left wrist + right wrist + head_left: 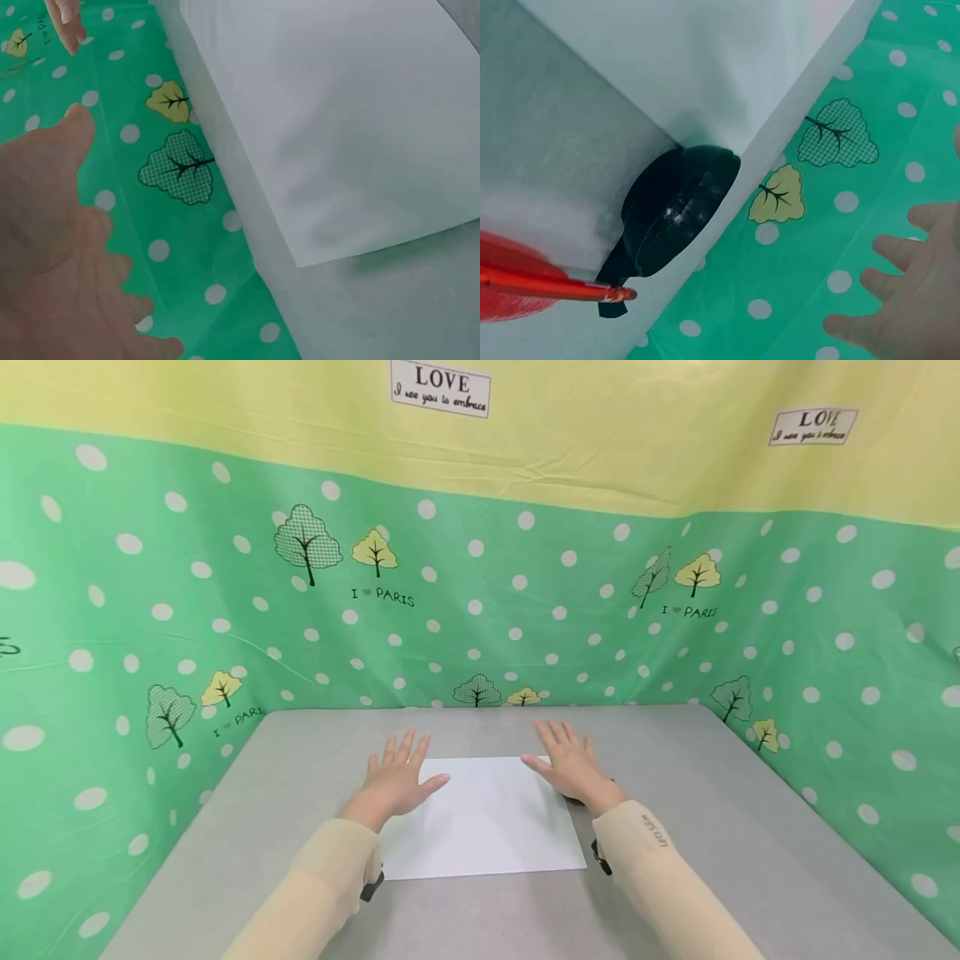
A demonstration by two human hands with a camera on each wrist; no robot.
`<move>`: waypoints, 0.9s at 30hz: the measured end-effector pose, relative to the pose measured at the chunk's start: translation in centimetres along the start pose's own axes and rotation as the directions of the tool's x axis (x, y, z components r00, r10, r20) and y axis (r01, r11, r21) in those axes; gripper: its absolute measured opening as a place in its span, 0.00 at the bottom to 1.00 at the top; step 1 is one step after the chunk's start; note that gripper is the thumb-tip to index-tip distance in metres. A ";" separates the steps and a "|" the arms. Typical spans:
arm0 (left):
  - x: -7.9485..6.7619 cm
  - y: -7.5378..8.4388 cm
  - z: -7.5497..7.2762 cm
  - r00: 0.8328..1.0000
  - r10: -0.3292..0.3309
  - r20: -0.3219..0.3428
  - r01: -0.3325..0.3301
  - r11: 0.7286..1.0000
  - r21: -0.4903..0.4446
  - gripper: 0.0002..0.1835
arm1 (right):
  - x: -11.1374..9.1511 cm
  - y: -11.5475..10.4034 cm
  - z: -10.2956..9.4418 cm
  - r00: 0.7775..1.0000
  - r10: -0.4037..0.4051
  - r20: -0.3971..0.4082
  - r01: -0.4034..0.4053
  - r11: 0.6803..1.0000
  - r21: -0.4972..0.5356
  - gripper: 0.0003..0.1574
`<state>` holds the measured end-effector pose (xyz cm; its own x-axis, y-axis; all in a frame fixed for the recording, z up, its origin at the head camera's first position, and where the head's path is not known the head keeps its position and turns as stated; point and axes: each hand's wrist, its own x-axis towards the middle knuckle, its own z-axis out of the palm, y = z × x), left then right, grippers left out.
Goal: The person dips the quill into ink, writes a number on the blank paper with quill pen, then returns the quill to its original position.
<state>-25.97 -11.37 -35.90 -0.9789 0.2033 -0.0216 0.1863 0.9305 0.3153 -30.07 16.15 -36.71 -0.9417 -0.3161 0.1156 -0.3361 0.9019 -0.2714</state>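
A white sheet of paper [480, 827] lies flat on the grey table. My left hand [393, 783], fingers spread, hovers over the sheet's left side and holds nothing. Over its right side is my right hand [573, 770], also spread and holding nothing. In the right wrist view, a glossy black rounded object with a short handle [682, 210] sits by a corner of the sheet; its kind is unclear. Near it is a red mesh-like thing with an orange-red rod [555, 283], partly cut off. My right hand and sleeve mostly hide these from the head view.
The grey table [300, 752] has a polka-dot green cloth [517, 602] with printed trees hanging behind it and at both sides. Yellow cloth [600, 443] is above. Cream sleeves with dark wrist straps cover both forearms.
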 end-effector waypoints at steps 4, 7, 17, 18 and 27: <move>-0.3 -0.3 0.1 1.000 0.010 0.004 -0.010 1.000 0.000 0.42 | 0.0 0.7 0.0 1.000 0.013 -0.004 -0.013 1.000 0.003 0.45; -0.5 -0.5 0.2 1.000 0.018 0.003 -0.018 1.000 -0.004 0.41 | 0.0 1.3 -0.1 1.000 0.018 -0.014 -0.018 1.000 0.003 0.45; -1.1 -1.3 0.9 1.000 0.024 0.003 -0.024 1.000 -0.010 0.41 | -0.8 2.8 -0.9 0.999 0.024 -0.041 -0.024 1.000 0.018 0.45; -1.1 -1.4 1.0 1.000 0.024 0.002 -0.024 1.000 -0.007 0.41 | -0.8 2.9 -1.0 0.999 0.028 -0.039 -0.027 0.999 0.021 0.45; -1.8 -1.8 1.4 1.000 0.027 0.012 -0.027 1.000 0.003 0.41 | -1.5 4.9 -1.0 0.998 0.045 -0.050 -0.043 0.998 0.043 0.46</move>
<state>-24.46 -13.01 -37.74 -0.9725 0.2316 -0.0243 0.2126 0.9256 0.3130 -30.35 21.36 -37.27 -0.9537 -0.2603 0.1510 -0.2961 0.9011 -0.3167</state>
